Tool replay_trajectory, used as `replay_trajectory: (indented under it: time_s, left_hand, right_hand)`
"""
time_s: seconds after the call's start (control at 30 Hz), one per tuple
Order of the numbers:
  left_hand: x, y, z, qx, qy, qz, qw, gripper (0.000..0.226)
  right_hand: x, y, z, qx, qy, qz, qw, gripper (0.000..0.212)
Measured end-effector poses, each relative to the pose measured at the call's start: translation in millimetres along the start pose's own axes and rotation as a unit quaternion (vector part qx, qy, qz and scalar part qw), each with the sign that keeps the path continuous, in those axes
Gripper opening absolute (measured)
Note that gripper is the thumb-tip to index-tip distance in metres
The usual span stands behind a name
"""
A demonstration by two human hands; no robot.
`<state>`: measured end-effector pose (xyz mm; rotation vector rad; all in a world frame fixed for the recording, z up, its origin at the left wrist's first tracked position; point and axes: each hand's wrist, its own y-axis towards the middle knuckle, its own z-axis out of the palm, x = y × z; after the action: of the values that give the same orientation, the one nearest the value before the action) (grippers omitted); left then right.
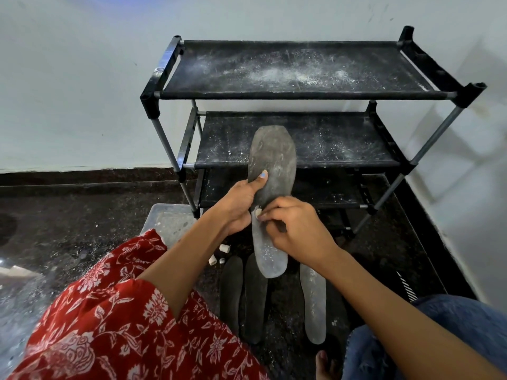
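– Over the floor, in front of the shoe rack, which item is in work?
– One grey insole. It is held upright, clear of the floor, toe end up. The toe end stands in front of the rack's middle shelf. The heel end hangs above the spare insoles.
– State of the left hand?
– It grips the grey insole at the left edge, near mid-length. The thumb lies across the face.
– State of the right hand?
– It pinches a white chalk stub in curled fingers. The stub touches the insole's face just beside the left hand. The two hands are close together.
– Other items?
– The spare insoles lie side by side on the floor below the hands: two dark, one pale. Two loose stubs lie just left of them. A clear tub stands beside the rack's front left foot. White powder covers the top and middle shelves.
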<state>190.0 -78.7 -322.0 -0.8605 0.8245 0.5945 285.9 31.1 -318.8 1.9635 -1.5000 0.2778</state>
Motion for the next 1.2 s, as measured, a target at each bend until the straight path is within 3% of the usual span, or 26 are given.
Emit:
replay_trajectory:
  time_s: [0.27, 0.47, 0.67, 0.87, 1.03, 1.2]
  left_hand:
    - [-5.7, -7.4, 3.2, 0.071, -0.050, -0.044, 0.995, 0.037]
    - [-8.7, -8.5, 3.2, 0.050, -0.022, -0.023, 0.998, 0.045]
    - [-10.1, -10.4, 6.4, 0.048, 0.010, -0.026, 0.998, 0.041]
    - [-7.6, -11.0, 8.0, 0.070, -0.016, -0.055, 0.996, 0.041]
    - [-5.5, -11.8, 8.7, 0.061, -0.021, -0.069, 0.995, 0.039]
    - [-6.2, -11.5, 7.9, 0.071, -0.009, -0.062, 0.995, 0.036]
  right_hand:
    - [-5.6, 4.0, -3.6, -0.094, -0.020, 0.023, 0.995, 0.012]
    - [-2.5, -1.7, -0.6, -0.013, -0.019, 0.006, 1.000, 0.010]
    - [0.4, 4.7, -3.5, -0.174, 0.054, 0.024, 0.983, 0.014]
    - [-1.1, 3.3, 0.0, -0.079, -0.009, -0.002, 0.997, 0.019]
    - [-0.2, 3.1, 0.2, -0.022, 0.014, 0.001, 1.000, 0.015]
    - [-0.2, 4.4, -2.1, -0.116, 0.023, 0.005, 0.993, 0.017]
